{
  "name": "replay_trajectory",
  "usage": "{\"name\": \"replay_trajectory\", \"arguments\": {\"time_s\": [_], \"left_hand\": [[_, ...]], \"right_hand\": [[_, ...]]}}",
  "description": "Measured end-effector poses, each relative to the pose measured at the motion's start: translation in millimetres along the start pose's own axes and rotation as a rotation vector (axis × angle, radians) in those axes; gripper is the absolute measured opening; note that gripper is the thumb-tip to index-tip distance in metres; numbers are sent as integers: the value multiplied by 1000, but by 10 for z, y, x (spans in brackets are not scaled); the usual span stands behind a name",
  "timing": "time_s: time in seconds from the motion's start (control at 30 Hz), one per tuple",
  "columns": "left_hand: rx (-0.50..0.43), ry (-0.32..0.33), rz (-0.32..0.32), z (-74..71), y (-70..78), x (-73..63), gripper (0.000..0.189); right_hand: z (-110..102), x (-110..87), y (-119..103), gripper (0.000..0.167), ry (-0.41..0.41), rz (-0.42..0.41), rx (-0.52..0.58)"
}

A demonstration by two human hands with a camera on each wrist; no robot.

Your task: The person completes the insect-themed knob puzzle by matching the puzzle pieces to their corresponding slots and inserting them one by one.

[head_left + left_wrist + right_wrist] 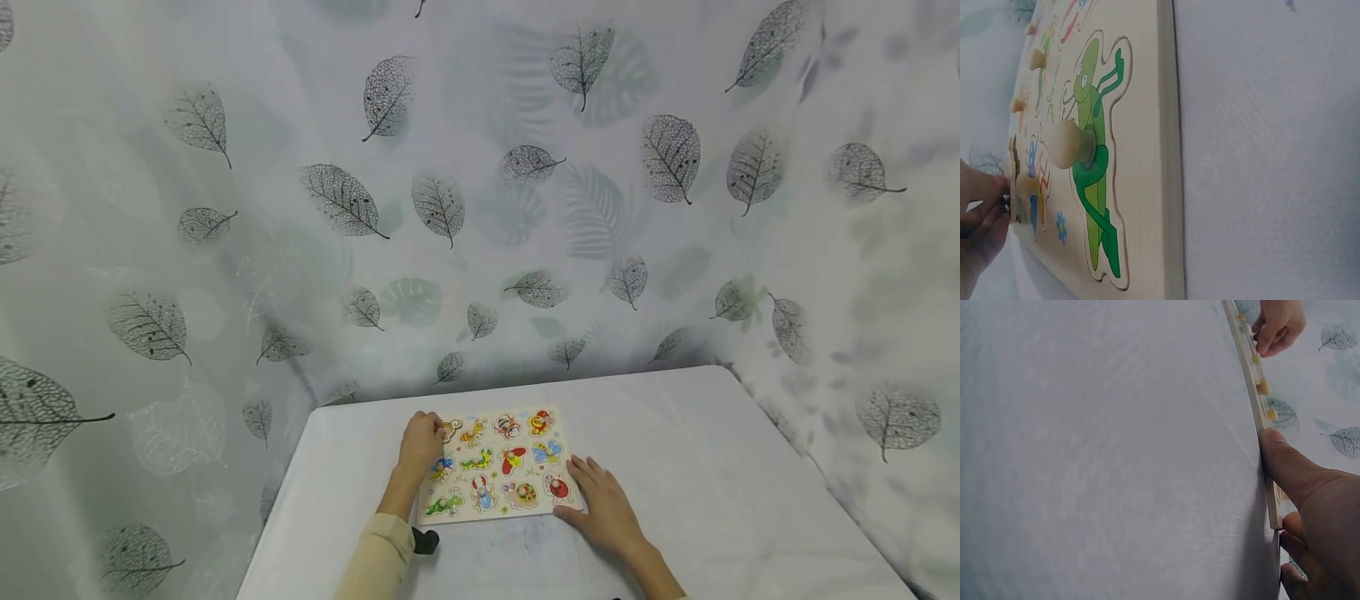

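A pale wooden peg puzzle board [461,483] with brightly painted insects lies flat on the white table. At its far left corner, my left hand [422,442] pinches a knobbed puzzle piece [1013,187], which stands roughly edge-on in the left wrist view, its picture mostly hidden. Nearest the left wrist camera is a green grasshopper piece [1099,187] with a round wooden knob, seated in its outline. My right hand [606,508] rests at the board's near right corner. Its thumb lies against the near edge, with the other fingers extended along the right side, beside the ladybird piece [557,487].
The white-covered table [697,475] stretches out around the board. Behind and at both sides hangs a pale curtain [465,108] printed with leaves. A black strap part [425,542] shows at the left wrist, by a beige sleeve [378,558].
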State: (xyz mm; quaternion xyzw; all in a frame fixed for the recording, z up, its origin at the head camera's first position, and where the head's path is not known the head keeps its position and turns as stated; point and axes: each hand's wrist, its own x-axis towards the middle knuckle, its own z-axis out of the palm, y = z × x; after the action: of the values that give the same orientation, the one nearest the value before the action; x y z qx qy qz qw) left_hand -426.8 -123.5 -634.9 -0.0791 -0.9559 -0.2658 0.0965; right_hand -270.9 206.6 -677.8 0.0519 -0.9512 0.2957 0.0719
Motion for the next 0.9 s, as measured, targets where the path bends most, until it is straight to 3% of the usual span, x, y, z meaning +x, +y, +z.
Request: {"name": "replay_trajectory", "arguments": {"time_s": [0.3,0.9], "left_hand": [[8,27,24,50,-8,2,13],[4,21,29,26,25,-16,12]], "right_hand": [[-2,-5,-6,89,16,-15,2],[-14,8,-8,89,-10,-2,4]]}}
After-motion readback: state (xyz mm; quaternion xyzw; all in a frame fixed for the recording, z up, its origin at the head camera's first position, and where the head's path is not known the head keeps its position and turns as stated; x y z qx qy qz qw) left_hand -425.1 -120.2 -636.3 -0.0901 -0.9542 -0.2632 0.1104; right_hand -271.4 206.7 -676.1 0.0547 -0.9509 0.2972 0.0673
